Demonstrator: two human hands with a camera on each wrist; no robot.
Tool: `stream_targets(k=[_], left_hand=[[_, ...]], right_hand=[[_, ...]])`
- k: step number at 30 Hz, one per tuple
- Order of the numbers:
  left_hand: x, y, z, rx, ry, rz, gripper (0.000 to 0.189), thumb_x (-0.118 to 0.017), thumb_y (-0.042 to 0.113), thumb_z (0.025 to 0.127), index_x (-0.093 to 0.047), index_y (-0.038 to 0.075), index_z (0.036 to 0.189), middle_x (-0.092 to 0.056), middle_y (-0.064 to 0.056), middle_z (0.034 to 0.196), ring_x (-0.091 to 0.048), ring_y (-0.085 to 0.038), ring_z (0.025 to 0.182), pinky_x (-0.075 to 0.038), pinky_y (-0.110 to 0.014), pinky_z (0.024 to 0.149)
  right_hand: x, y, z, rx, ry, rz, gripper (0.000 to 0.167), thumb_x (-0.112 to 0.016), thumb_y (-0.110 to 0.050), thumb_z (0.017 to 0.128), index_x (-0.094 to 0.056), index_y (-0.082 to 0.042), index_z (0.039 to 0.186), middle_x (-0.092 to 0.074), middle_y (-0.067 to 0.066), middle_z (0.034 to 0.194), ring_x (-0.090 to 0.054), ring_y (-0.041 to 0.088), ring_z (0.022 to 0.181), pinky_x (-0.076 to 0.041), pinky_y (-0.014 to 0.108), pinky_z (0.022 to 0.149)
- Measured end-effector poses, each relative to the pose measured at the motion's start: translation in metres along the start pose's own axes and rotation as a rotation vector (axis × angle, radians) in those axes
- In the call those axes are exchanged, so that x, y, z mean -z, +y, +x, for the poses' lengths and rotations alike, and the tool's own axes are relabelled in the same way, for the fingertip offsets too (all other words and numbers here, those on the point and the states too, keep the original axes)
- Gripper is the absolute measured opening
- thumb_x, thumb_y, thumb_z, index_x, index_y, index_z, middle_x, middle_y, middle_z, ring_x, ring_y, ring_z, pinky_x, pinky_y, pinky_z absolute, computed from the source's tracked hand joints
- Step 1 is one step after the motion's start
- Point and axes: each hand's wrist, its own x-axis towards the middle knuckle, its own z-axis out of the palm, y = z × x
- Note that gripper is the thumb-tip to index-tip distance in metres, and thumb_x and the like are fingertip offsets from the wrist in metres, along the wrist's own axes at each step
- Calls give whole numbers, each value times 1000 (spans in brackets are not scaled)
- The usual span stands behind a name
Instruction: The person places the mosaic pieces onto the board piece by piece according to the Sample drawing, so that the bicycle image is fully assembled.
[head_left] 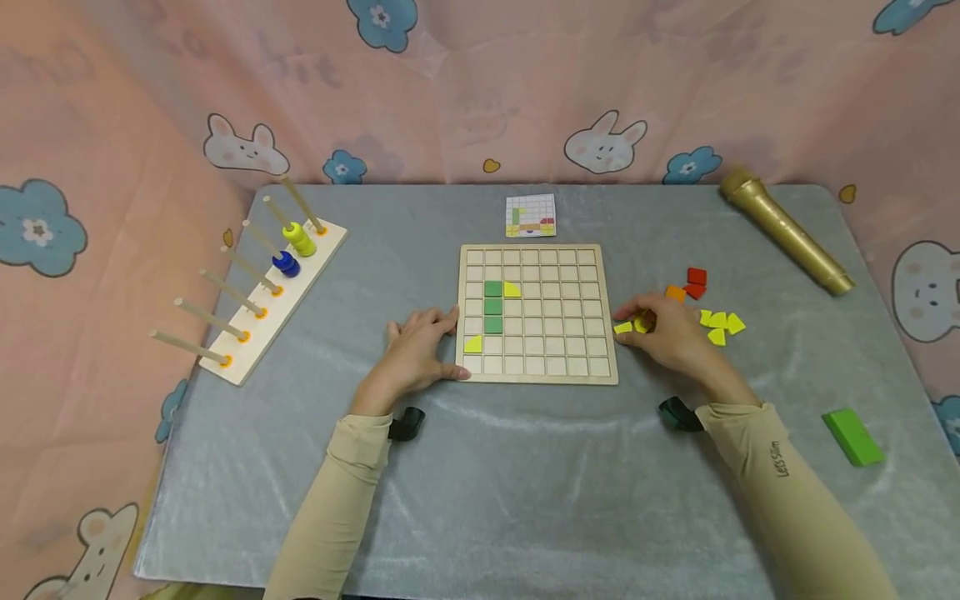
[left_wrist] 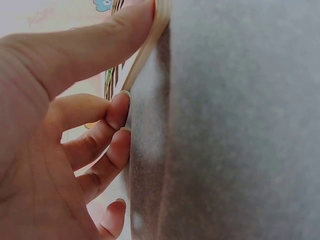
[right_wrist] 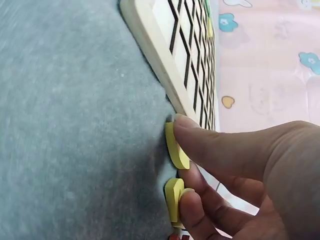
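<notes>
A square wooden grid board lies on the table, holding several green squares and two yellow pieces. My left hand rests at its front left corner, thumb on the front edge and index fingertip against the left side; the left wrist view shows the thumb on the wooden rim. Beside the board's right edge, my right hand pinches a small yellow curved-edge piece between thumb and index finger, low over the cloth. Another yellow piece is by its other fingertips.
Right of the right hand lie several yellow pieces, red pieces and an orange piece. A pattern card is behind the board. Farther out are a peg rack, gold microphone and green block.
</notes>
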Motion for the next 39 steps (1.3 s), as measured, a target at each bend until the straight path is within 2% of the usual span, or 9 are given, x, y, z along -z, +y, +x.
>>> stream_targets(k=[2, 3, 6, 9, 13, 19, 25, 31, 39], left_hand=[[0, 0, 0, -3, 1, 1, 105, -93, 35, 81, -36, 12, 166, -61, -5, 136, -47, -29, 128, -22, -49, 96], [0, 0, 0, -4, 1, 2, 105, -93, 35, 81, -36, 12, 166, -61, -5, 136, -47, -29, 128, -22, -49, 96], [-1, 0, 0, -3, 1, 2, 104, -93, 35, 81, -36, 12, 166, -61, -6, 136, -47, -29, 127, -22, -50, 97], [-1, 0, 1, 1, 2, -1, 104, -93, 34, 82, -36, 13, 166, -61, -6, 137, -47, -29, 127, -22, -50, 97], [-1, -1, 1, 2, 5, -2, 104, -92, 34, 82, -36, 13, 166, -61, -6, 138, -47, -29, 127, -22, -49, 97], [-1, 0, 0, -1, 5, 4, 104, -93, 34, 81, -36, 13, 166, -61, -5, 138, -47, -28, 125, -22, -49, 96], [-1, 1, 1, 2, 2, 4, 104, -92, 34, 82, -35, 13, 166, -60, -6, 138, -47, -29, 124, -21, -49, 96], [0, 1, 0, -4, 4, 6, 104, -93, 34, 82, -36, 13, 166, -60, -6, 139, -47, -29, 125, -22, -49, 96], [0, 0, 0, -4, 6, 1, 103, -93, 34, 82, -37, 12, 166, -60, -5, 136, -46, -29, 125, -22, -49, 96]], right_hand=[[0, 0, 0, 1, 5, -8, 27, -82, -14, 94, -74, -4, 117, -67, 21, 113, -55, 34, 102, -20, 70, 104], [0, 0, 0, 0, 4, -14, 26, -82, -14, 94, -74, -4, 116, -66, 19, 110, -54, 32, 99, -24, 67, 103], [1, -2, 1, 0, -9, -39, 24, -81, -16, 95, -76, -4, 115, -64, 16, 102, -53, 28, 93, -37, 51, 91], [3, -5, 3, 1, -18, -53, 26, -77, -19, 99, -75, -2, 118, -65, 15, 99, -54, 28, 90, -42, 38, 75], [2, -12, 6, 18, 25, -27, 27, -73, -20, 101, -73, -1, 120, -68, 18, 103, -56, 29, 91, -43, 36, 74], [-7, -35, 7, 60, 64, 51, 15, -72, -13, 99, -68, -1, 108, -66, 18, 103, -58, 32, 96, -44, 38, 79], [-26, -46, 15, 186, 89, 137, 16, -74, -8, 99, -75, -1, 113, -73, 17, 96, -55, 26, 80, -42, 29, 70], [-42, -55, 22, 212, 116, 177, 15, -76, -5, 97, -82, -3, 110, -76, 16, 99, -49, 22, 74, -36, 26, 66], [-56, -73, 21, 239, 55, 244, 10, -79, -7, 95, -76, -1, 103, -73, 13, 89, -61, 15, 75, -48, 19, 69]])
